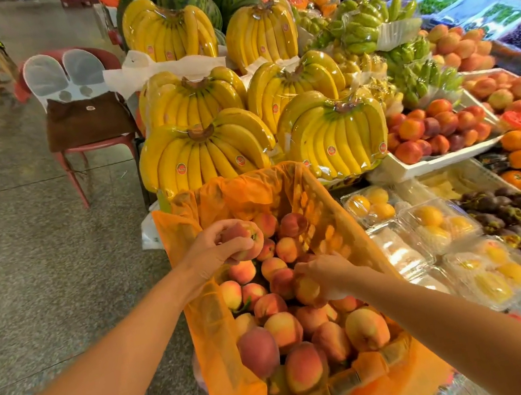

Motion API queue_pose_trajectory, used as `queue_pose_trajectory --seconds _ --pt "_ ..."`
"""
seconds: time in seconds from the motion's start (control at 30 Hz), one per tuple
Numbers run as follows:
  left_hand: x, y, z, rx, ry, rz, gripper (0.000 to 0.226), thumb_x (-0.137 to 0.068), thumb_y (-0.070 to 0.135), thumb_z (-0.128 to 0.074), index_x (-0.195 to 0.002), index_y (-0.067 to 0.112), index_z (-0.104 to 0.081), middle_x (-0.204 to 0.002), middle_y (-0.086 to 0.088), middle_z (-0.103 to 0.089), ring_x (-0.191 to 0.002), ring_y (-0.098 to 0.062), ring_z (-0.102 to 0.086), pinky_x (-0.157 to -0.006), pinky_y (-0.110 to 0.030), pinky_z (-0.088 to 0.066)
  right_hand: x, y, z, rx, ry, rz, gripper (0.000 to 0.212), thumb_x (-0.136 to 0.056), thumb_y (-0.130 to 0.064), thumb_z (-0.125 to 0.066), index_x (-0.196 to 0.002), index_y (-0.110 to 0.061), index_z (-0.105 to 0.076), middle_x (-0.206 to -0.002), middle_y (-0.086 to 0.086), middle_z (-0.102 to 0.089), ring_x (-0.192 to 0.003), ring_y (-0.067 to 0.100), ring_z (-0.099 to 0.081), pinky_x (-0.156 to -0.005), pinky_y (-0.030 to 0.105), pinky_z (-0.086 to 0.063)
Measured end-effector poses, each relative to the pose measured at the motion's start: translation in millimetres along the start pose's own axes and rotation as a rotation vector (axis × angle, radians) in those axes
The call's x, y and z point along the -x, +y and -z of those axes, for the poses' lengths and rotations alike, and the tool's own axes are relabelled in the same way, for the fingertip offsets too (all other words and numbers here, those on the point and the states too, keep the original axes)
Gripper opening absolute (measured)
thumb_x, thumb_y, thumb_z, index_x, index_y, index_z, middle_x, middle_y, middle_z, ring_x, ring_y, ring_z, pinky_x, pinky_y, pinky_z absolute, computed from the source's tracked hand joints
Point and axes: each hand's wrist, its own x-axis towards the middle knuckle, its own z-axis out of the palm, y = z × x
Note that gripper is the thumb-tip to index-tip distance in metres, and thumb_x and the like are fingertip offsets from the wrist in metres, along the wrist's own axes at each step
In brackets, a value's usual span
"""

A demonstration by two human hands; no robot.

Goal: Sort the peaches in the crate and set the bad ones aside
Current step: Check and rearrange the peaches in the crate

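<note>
Sorting peaches (286, 330), one fruit in each hand

At eleven o'clock in the crate (214, 337) the left hand (213, 252) curls its fingers round a raised peach (247, 238); toward three o'clock the right hand (329, 272) clamps another peach (306, 290) (low against the heap).

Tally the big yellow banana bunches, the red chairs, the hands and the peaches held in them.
Banana bunches: 6
Red chairs: 1
Hands: 2, left hand and right hand
Held peaches: 2
Total: 11
</note>
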Motion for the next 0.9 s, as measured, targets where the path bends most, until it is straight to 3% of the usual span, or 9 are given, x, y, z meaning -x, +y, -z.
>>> queue_pose_trajectory --seconds 0.2,0.27,0.37,0.43,0.57,0.63,0.73,0.9 --pt "3 -1 -1 -0.026 -0.042 -0.002 0.068 -0.048 0.043 -0.081 -0.112 0.025 -0.064 -0.113 -0.003 -0.062 -0.103 -0.021 -0.063 -0.087 -0.043 -0.053 -3 3 7 -0.176 -0.127 0.017 0.082 -0.087 -0.028 -0.065 -0.153 -0.021 -0.017 -0.149 0.011 -0.038 -0.135 0.032 -0.038 -0.105 0.044 -0.038" --pt "3 -1 -1 -0.032 -0.050 -0.001 0.069 -0.047 0.042 -0.082 -0.112 0.025 -0.064 -0.115 -0.004 -0.062 -0.106 -0.022 -0.062 -0.088 -0.043 -0.054 -1 9 21 -0.431 -0.036 0.057 0.078 -0.085 -0.028 -0.067 -0.151 -0.022 -0.025 -0.149 0.008 -0.039 -0.134 0.028 -0.041 -0.105 0.041 -0.041" --pt "-3 -2 0 -0.020 -0.070 -0.001 0.070 -0.049 0.043 -0.082 -0.114 0.023 -0.064 -0.114 -0.005 -0.064 -0.104 -0.025 -0.065 -0.088 -0.045 -0.055 8 10 48 -0.883 0.235 0.197 0.077 -0.084 -0.030 -0.073 -0.147 -0.029 -0.029 -0.147 -0.004 -0.040 -0.126 0.014 -0.050 -0.101 0.033 -0.043" --pt "-8 -3 -1 -0.036 -0.063 0.000 0.073 -0.049 0.045 -0.083 -0.115 0.023 -0.062 -0.113 -0.006 -0.064 -0.102 -0.025 -0.066 -0.088 -0.046 -0.055 14 0 65 -1.009 0.333 0.315 0.081 -0.082 -0.032 -0.076 -0.148 -0.033 -0.028 -0.145 -0.010 -0.040 -0.119 0.004 -0.054 -0.096 0.025 -0.046" --pt "-19 -4 4 -0.097 -0.090 -0.021 0.079 -0.048 0.048 -0.087 -0.116 0.022 -0.055 -0.116 -0.005 -0.064 -0.104 -0.018 -0.065 -0.086 -0.038 -0.056 11 -29 75 -0.819 0.557 0.397 0.070 -0.079 -0.045 -0.074 -0.140 -0.035 -0.041 -0.134 -0.007 -0.050 -0.119 0.007 -0.049 -0.094 0.021 -0.044" --pt "-20 -3 9 -0.098 -0.128 -0.018 0.079 -0.056 0.043 -0.089 -0.120 0.019 -0.050 -0.116 -0.007 -0.064 -0.101 -0.018 -0.066 -0.083 -0.032 -0.056 10 -39 74 -0.809 0.675 0.370 0.059 -0.080 -0.040 -0.075 -0.132 -0.025 -0.051 -0.122 -0.005 -0.056 -0.109 0.007 -0.052 -0.088 0.021 -0.046" --pt "-16 1 16 -0.067 -0.180 0.010 0.071 -0.068 0.041 -0.082 -0.125 0.015 -0.047 -0.114 -0.011 -0.064 -0.094 -0.022 -0.069 -0.081 -0.039 -0.057 14 -46 71 -0.885 0.756 0.323 0.052 -0.081 -0.027 -0.077 -0.127 -0.017 -0.056 -0.118 -0.006 -0.059 -0.103 0.004 -0.055 -0.078 0.012 -0.044" --pt "-2 6 17 -0.192 -0.163 -0.073 0.029 -0.086 0.036 -0.067 -0.109 0.020 -0.061 -0.112 -0.009 -0.065 -0.098 -0.021 -0.066 -0.077 -0.037 -0.053 29 -48 60 -0.940 0.775 0.205 0.052 -0.079 -0.035 -0.077 -0.126 -0.024 -0.056 -0.117 -0.008 -0.059 -0.100 0.000 -0.056 -0.076 0.011 -0.042"
